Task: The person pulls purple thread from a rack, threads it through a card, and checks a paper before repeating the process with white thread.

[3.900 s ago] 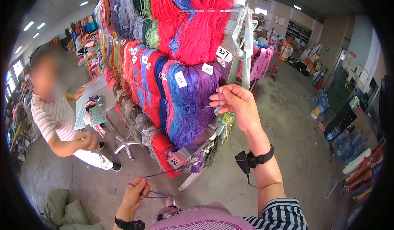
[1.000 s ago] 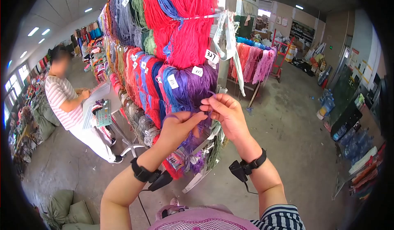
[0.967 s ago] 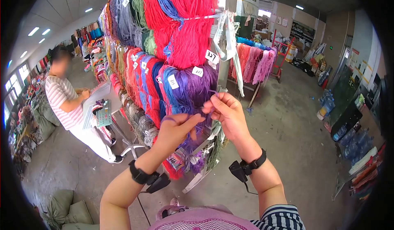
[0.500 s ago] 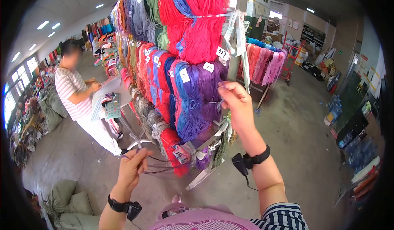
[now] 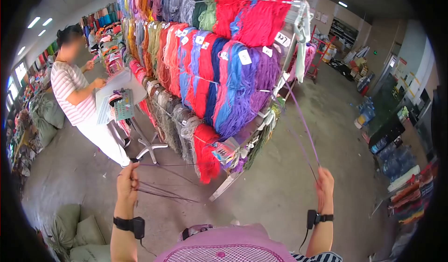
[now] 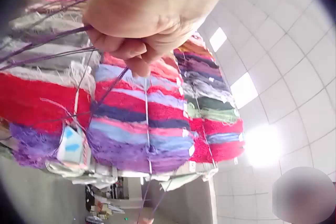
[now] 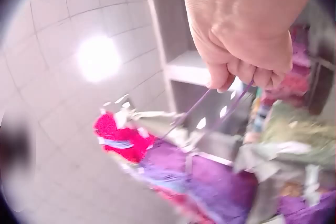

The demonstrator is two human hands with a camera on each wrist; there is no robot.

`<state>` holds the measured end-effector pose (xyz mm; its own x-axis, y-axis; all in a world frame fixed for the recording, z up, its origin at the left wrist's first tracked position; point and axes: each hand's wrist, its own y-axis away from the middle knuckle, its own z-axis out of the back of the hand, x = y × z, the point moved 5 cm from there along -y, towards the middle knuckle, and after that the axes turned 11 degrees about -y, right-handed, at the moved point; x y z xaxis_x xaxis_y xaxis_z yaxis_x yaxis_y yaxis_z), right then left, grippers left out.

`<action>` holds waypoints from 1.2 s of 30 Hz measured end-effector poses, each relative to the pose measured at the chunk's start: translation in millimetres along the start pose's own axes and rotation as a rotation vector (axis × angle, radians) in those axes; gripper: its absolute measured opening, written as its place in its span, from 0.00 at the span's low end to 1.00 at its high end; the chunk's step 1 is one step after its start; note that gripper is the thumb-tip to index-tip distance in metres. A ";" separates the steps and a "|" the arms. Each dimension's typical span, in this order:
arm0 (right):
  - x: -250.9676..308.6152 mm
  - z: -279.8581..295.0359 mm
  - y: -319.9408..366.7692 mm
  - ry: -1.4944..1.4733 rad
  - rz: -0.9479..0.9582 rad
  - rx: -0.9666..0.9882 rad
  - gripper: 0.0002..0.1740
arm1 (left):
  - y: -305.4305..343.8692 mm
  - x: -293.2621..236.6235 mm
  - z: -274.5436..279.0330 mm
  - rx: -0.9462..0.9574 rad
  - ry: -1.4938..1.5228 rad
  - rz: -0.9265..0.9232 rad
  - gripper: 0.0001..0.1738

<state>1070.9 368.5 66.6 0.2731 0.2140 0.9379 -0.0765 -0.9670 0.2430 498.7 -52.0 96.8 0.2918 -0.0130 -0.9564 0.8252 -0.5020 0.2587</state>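
Note:
My left hand (image 5: 127,185) grips several thin dark purple yarn strands (image 5: 163,193) low on the left; they trail rightward below the rack. Down on the right, my right hand (image 5: 325,187) holds purple yarn (image 5: 302,118) that runs taut up to the purple skeins (image 5: 268,70) at the rack's corner. Curled fingers with strands coming out of them show in the left wrist view, where the hand (image 6: 152,14) is in front of the coloured skeins. In the right wrist view two lengths of yarn leave the curled hand (image 7: 247,29). The rack's corner hides where the strands meet.
The rack carries rows of skeins with paper tags (image 5: 282,38); its metal foot (image 5: 226,186) juts out near the floor. A person in a striped top (image 5: 74,91) stands left at a small table (image 5: 135,91). Sacks (image 5: 79,231) lie lower left, water bottles (image 5: 366,112) at right.
My right hand has moved down and right from beside the purple skeins, drawing the yarn out taut. The left hand has shifted a little left, still holding its strands. The head view has turned slightly.

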 end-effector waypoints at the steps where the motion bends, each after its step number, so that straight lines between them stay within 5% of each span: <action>1: -15.9 52.5 10.0 0.216 0.083 -0.172 0.06 | -8.4 6.8 39.2 -0.082 0.025 0.011 0.16; 2: -61.2 137.7 -9.2 0.241 0.257 -0.313 0.06 | -15.6 12.3 77.6 -0.165 0.048 0.025 0.17; 4: -121.5 288.6 5.7 0.831 0.509 -0.324 0.06 | -23.4 13.4 147.1 -0.216 0.086 0.048 0.17; 5: -110.4 291.1 60.0 0.797 0.202 -0.612 0.10 | -25.4 13.8 176.8 -0.281 0.119 0.060 0.17; 6: -112.2 294.0 86.4 1.026 0.244 -0.631 0.12 | -28.9 14.2 198.1 -0.302 0.125 0.067 0.17; 8: -126.8 262.0 111.5 1.621 -0.040 -0.508 0.13 | -28.1 7.6 252.8 -0.423 0.184 0.020 0.18; 9: -140.0 238.5 119.9 1.701 -0.009 -0.358 0.14 | -28.6 1.5 273.6 -0.445 0.227 -0.032 0.18; 10: -128.6 156.8 153.1 1.745 -0.076 -0.435 0.12 | -32.3 -6.5 286.8 -0.468 0.272 -0.089 0.19; 12: -169.7 87.9 148.4 1.791 0.229 -0.233 0.09 | -36.8 -26.5 304.0 -0.575 0.307 -0.210 0.19; 15: -223.2 -45.0 161.0 0.651 0.019 0.279 0.08 | -38.0 -62.7 288.5 -0.687 0.319 -0.260 0.19; 16: -229.9 -115.1 184.3 0.324 -0.018 0.383 0.10 | -45.0 -69.7 276.5 -0.565 0.415 -0.283 0.18; 18: -232.3 -230.6 220.5 0.288 -0.205 0.504 0.09 | -64.7 -73.2 269.0 -0.453 0.509 -0.307 0.18; 20: -246.2 -317.8 225.1 0.447 -0.046 0.658 0.09 | -96.5 -65.5 259.5 -0.235 0.433 -0.173 0.18; 26: -249.7 -580.5 241.0 0.652 0.789 0.915 0.09 | -173.6 -119.1 244.5 -0.198 0.108 -0.237 0.20; 30: -253.6 -730.2 249.7 0.313 0.560 0.995 0.11 | -238.8 -159.3 230.2 -0.244 -0.063 -0.241 0.19; 36: -295.7 -880.3 256.9 0.322 0.231 1.230 0.08 | -348.6 -141.9 196.2 -0.073 -0.139 -0.113 0.16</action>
<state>126.3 178.4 69.8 0.1168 -0.1170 0.9862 0.8838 -0.4407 -0.1569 74.8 -44.9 115.7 0.1297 -0.0819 -0.9882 0.8834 -0.4430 0.1527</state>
